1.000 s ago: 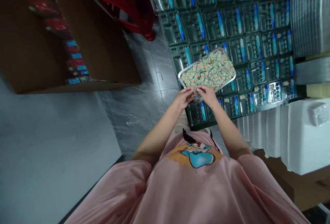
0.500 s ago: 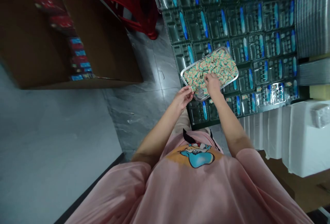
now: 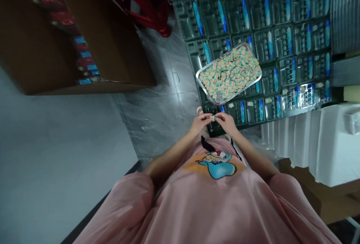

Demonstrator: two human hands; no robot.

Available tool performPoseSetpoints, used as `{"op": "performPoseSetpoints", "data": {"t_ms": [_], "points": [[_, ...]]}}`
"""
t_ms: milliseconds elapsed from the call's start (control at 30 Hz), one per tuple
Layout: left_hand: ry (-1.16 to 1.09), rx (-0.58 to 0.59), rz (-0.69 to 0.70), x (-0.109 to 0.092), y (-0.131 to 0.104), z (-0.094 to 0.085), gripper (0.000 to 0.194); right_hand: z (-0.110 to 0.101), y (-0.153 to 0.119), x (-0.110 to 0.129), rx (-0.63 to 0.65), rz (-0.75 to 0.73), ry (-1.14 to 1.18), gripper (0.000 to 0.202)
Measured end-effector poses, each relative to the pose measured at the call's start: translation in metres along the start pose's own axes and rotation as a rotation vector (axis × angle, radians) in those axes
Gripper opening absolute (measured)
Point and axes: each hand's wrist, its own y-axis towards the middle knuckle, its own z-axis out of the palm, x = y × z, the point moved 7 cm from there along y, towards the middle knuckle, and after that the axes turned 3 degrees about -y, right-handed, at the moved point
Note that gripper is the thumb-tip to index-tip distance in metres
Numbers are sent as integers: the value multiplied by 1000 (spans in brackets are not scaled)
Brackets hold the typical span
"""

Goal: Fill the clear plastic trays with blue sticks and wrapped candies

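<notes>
A small striped piece [image 3: 214, 118], green, white and pale orange, is just below the centre of the frame, between the fingertips of both hands. The left hand [image 3: 199, 123] has its thumb and fingers closed on one side of it. The right hand [image 3: 226, 122] pinches it from the other side, though the contact is too small to see clearly.

Just above the hands, a metal tray [image 3: 201, 81] heaped with similar pieces [image 3: 230, 71] lies slanted on top of rows of clear plastic blisters [image 3: 187, 26]. These fill the upper right of the frame, most showing a slim blue item [image 3: 222, 16]; a few in the lowest row also hold a striped piece.

At the right edge is a stack of clear trays [image 3: 345, 19], and below it are white foam-like sheets [image 3: 337, 142]. In the upper left, an open cardboard box [image 3: 112, 45] holds red and blue packets [image 3: 64, 19], with a red stool [image 3: 140, 0] just beside it, above the grey floor [image 3: 160, 113].
</notes>
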Motion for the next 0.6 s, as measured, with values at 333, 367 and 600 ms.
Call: {"op": "performPoseSetpoints", "data": {"t_ms": [333, 367, 600], "points": [[333, -121, 296, -13, 35, -11, 24, 10, 23, -3, -190, -15, -142, 19], [405, -123, 325, -19, 39, -9, 21, 10, 26, -1, -204, -27, -185, 20], [970, -144, 527, -43, 39, 15, 17, 15, 27, -4, -179, -19, -292, 31]]}}
